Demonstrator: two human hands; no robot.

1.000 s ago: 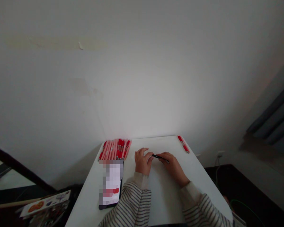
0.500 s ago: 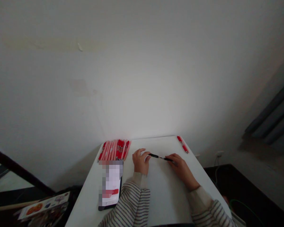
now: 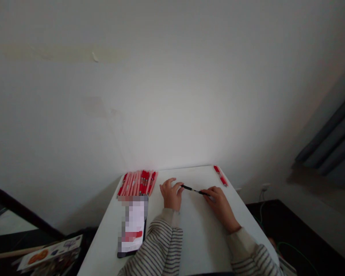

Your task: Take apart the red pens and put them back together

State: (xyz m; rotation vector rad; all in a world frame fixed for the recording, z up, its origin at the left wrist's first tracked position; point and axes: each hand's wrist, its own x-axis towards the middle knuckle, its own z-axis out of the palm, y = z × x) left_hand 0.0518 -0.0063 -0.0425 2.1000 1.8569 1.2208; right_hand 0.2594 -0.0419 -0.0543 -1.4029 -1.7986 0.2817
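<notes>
Between my two hands runs a black pen (image 3: 193,189) with a pale or silvery middle section, held roughly level just over the white table (image 3: 198,230). My left hand (image 3: 171,194) pinches its left end between thumb and forefinger, the other fingers loosely curled. On the right end, my right hand (image 3: 218,203) has its fingers closed, hiding the tip. To the left, several red and pink pens (image 3: 138,183) lie side by side in a row. One red and pink pen (image 3: 220,176) lies apart near the table's far right corner.
A phone (image 3: 133,226) with a lit, partly blurred screen lies left of my left forearm. The wall (image 3: 172,96) rises straight behind the table. A box with printed pictures (image 3: 50,253) sits low at the left, and a wall socket (image 3: 265,187) with a cable is at the right.
Both hands keep the same hold on the black pen, which has barely moved. The whole view has shifted slightly; the row of pens and the phone lie as before.
</notes>
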